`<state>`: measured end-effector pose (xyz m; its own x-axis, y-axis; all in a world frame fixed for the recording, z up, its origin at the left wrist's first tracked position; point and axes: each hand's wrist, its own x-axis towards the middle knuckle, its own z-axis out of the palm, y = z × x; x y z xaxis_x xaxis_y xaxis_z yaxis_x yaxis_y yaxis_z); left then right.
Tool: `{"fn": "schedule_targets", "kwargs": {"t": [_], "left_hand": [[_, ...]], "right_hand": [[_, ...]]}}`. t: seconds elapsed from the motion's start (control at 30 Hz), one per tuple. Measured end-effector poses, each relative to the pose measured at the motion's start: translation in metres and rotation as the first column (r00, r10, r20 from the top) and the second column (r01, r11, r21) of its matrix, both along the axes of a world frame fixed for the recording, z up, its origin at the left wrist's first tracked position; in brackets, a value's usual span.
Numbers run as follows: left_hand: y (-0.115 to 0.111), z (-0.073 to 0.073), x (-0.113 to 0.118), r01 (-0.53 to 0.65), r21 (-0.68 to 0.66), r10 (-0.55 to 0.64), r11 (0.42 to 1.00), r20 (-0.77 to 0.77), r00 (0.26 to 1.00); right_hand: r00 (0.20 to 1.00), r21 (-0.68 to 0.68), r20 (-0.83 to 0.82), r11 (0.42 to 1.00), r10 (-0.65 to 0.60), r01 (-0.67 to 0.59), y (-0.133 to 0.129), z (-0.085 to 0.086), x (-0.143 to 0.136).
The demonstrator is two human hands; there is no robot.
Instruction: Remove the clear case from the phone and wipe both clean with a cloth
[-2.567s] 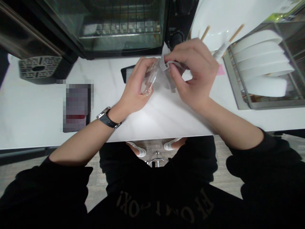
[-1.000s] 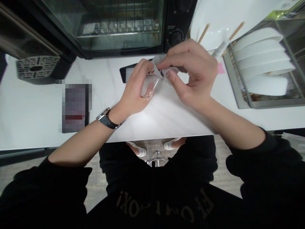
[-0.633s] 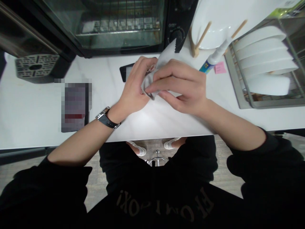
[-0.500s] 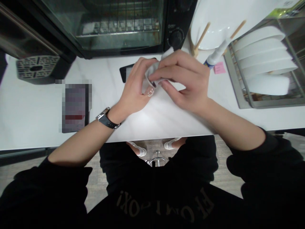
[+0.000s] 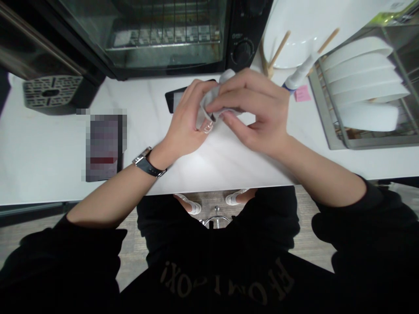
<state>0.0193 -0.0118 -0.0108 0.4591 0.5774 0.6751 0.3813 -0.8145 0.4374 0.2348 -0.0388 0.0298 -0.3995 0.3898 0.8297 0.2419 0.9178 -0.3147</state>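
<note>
Beside counter, rack of plates

From my feed I see a black sweatshirt with both sleeves pushed up toward the elbows, forearms bare. The left hand has a wristwatch above it — metal case, dark strap. The right hand wears nothing. Faded lettering crosses the chest, upside down to me — possibly 8 characters. Dark trousers, 2 pale shoes below.
</note>
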Motion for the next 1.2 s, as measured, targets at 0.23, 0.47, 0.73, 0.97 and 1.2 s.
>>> {"fn": "schedule_targets", "kwargs": {"t": [0.23,0.47,0.73,0.97,1.2], "left_hand": [[-0.011,0.012,0.001,0.006,-0.051,-0.006,0.999,0.005,1.0],[-0.005,0.009,0.001,0.018,-0.028,-0.017,0.999,0.035,0.999],[0.007,-0.009,-0.002,-0.03,0.006,0.03,1.0,-0.039,0.999],[0.005,-0.005,-0.003,-0.041,-0.057,0.037,0.998,-0.076,0.996],[0.004,0.001,-0.001,-0.005,-0.024,0.004,1.0,-0.076,0.997]], "right_hand": [[0.977,0.041,0.205,0.996,0.065,-0.075,-0.008,-0.003,-0.001],[0.996,0.07,0.092,0.997,0.02,-0.027,-0.003,-0.006,-0.002],[0.994,-0.155,0.029,0.982,-0.101,0.105,0.005,-0.004,-0.002],[0.996,-0.114,0.026,0.99,-0.081,0.084,0.006,-0.005,-0.001],[0.994,-0.167,0.108,0.986,0.011,0.007,0.003,-0.002,0.001]]}}
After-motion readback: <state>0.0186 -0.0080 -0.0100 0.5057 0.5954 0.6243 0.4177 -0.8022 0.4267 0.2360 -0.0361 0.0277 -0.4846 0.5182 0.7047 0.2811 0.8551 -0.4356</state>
